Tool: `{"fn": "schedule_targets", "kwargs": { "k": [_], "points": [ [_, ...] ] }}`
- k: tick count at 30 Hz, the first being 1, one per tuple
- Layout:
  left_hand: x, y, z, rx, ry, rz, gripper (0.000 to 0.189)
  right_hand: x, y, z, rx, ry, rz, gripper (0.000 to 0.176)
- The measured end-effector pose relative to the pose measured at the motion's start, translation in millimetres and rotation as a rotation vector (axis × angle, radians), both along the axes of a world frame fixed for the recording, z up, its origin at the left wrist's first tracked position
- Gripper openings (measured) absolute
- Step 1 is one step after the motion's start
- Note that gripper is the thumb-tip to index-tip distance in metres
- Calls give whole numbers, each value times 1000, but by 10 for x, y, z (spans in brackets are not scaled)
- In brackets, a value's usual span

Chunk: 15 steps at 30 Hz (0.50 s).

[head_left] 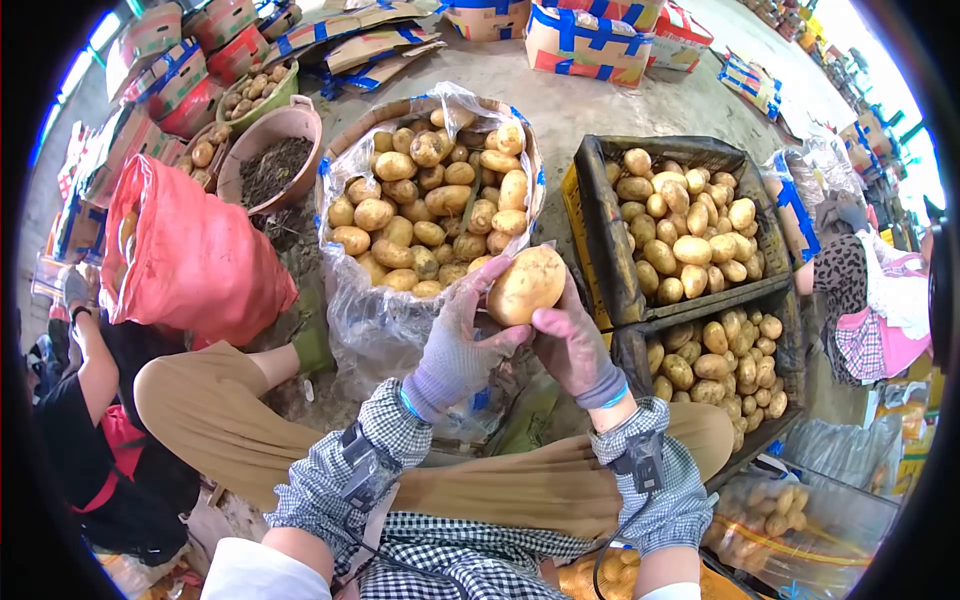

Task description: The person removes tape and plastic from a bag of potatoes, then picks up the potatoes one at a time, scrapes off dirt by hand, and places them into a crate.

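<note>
A large pale potato (527,286) is held up between my two gloved hands. My left hand (458,345) grips it from the left, with the fingertips along its upper left edge. On the other side, my right hand (578,345) presses its thumb against the lower right, its fingers partly hidden behind the potato. Just beyond is a round, plastic-lined box (533,185) full of potatoes (430,190). To the right stand two dark-lined crates, the upper crate (590,230) and the lower crate (632,352), both heaped with potatoes (690,225).
A red sack (190,255) and a tub of dark soil (305,130) stand at the left. Taped cardboard boxes (590,45) and flattened cardboard (370,45) lie at the back. Co-workers sit at the left (100,400) and right (850,290). A clear bag of potatoes (800,535) lies lower right.
</note>
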State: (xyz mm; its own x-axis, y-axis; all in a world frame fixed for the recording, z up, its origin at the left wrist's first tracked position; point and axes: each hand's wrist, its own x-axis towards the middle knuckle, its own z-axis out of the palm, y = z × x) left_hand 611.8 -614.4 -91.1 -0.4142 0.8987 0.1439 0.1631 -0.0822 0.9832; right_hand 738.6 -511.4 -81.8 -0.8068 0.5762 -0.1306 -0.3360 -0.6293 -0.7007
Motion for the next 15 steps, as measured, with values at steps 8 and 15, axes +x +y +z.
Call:
{"fn": "schedule_targets", "kwargs": {
  "k": [8, 15],
  "points": [
    [-36, -38, -41, 32, -310, -63, 77, -21, -26, -73, 615, -163, -94, 97],
    [-9, -13, -160, -28, 79, -136, 64, 54, 97, -241, -139, -254, -117, 48]
  ]
}}
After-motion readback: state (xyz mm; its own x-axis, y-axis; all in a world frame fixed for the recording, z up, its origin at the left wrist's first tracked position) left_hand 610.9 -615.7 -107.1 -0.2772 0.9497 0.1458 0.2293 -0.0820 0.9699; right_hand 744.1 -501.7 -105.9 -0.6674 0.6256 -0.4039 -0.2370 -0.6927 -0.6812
